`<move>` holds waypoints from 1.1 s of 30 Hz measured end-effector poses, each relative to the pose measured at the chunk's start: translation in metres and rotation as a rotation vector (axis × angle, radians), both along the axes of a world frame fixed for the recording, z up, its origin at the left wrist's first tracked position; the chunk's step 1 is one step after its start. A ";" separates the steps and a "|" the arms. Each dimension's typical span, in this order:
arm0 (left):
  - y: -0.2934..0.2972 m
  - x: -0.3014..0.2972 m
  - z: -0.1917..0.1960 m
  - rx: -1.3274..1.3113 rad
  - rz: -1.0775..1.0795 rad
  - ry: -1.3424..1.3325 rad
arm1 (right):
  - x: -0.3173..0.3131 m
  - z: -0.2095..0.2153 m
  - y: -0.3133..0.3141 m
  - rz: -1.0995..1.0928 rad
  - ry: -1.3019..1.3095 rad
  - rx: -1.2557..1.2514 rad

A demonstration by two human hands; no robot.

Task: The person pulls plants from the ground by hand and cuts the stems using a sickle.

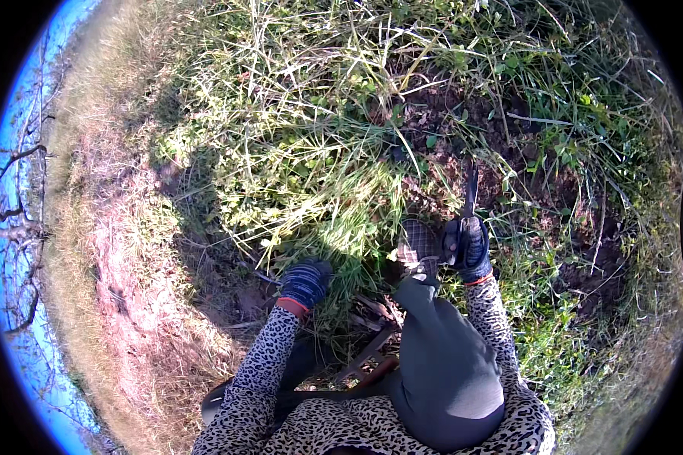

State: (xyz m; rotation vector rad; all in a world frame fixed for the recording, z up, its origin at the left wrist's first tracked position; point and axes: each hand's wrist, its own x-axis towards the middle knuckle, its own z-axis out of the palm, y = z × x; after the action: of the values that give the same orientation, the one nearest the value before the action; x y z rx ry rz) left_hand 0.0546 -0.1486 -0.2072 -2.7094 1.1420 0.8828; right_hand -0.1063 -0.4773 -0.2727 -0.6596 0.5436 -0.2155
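Observation:
My left hand (306, 280), in a dark blue knitted glove with an orange cuff, is curled low against a clump of long green grass (347, 273). Its fingertips are partly hidden, but the fingers look closed on the blades. Beside my checked shoe (419, 244), my right hand (469, 249) wears a matching glove and is closed around the handle of a hand tool. The tool's narrow dark blade (472, 189) points away from me over bare soil; its full shape is hard to make out. Leopard-print sleeves cover both forearms.
Brown soil (501, 129) shows among grass and weeds ahead and to the right. My bent knee (451, 371) rises between my arms. Reddish-brown bars (368, 355) lie low between my legs. Bare branches (19, 220) stand at the far left.

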 end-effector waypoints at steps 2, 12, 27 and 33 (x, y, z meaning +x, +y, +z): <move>0.066 0.017 0.018 -0.142 0.097 0.278 | -0.002 0.004 -0.004 -0.026 0.000 -0.028; 0.027 0.021 0.229 -0.759 0.363 -0.732 | 0.020 0.015 -0.002 0.039 -0.046 -0.035; -0.267 0.082 -0.007 -0.340 0.089 -0.023 | -0.004 0.014 -0.001 0.012 -0.011 0.066; -0.253 0.077 -0.052 -0.405 0.145 -0.116 | -0.003 0.000 0.000 0.050 -0.050 0.041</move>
State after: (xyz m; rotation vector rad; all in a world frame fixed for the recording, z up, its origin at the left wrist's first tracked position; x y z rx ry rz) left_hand 0.1319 -0.4014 -0.2596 -3.1510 1.2283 0.5440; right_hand -0.1092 -0.4773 -0.2731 -0.6253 0.4815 -0.1729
